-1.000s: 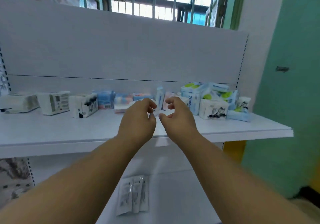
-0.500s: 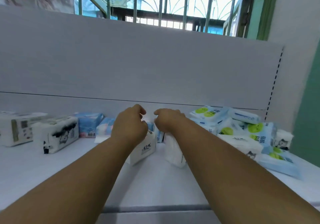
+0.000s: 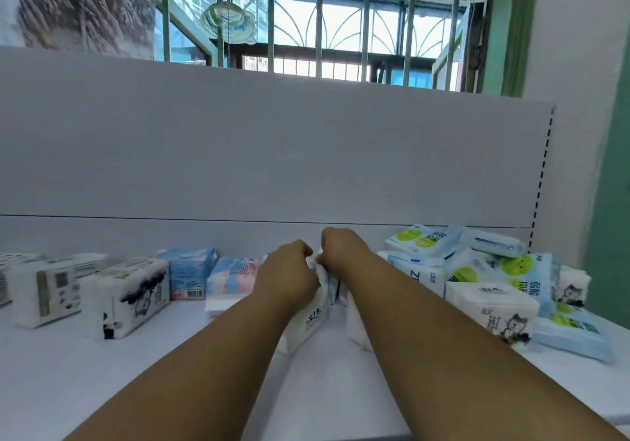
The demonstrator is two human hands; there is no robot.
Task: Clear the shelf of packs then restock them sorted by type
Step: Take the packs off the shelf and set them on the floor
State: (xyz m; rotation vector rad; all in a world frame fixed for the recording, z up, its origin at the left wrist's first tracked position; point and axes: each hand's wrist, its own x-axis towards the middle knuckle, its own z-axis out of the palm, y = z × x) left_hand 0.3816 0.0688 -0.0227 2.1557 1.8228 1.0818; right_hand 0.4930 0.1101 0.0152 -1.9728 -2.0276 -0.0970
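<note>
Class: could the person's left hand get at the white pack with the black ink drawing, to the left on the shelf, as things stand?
Probably yes, once freed. The left hand is gripping a white pack mid-shelf. The ink-drawing pack stands to its left near the shelf front, with nothing in front of it.

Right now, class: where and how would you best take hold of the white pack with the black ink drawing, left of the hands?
Span the ink-drawing pack across its narrow width from above; it lies flat on the shelf with free space around it.
</note>
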